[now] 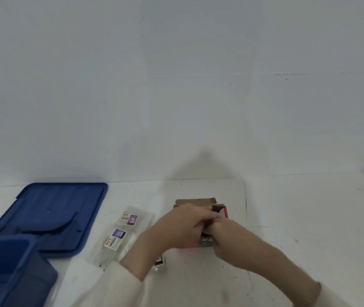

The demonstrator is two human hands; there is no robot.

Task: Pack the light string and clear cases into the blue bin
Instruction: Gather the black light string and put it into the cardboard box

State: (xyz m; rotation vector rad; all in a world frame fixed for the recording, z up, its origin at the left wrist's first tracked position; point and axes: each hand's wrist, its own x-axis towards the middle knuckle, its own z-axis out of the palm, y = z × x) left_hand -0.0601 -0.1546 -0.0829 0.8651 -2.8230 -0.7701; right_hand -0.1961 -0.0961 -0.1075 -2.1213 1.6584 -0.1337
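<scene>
A small red cardboard box (195,202) with brown open flaps sits at the table's middle. My left hand (176,227) lies over its left side, fingers curled around the box. My right hand (223,231) grips the box's near right corner. The hands hide what is inside the box. Left of the hands lie clear cases with printed labels: one further back (132,218), one nearer (112,242). A third clear case (160,261) peeks out under my left forearm. The blue bin (10,269) stands at the near left corner of the view.
The bin's blue lid (50,216) lies flat behind the bin on the white table (298,218). A white wall rises behind the table.
</scene>
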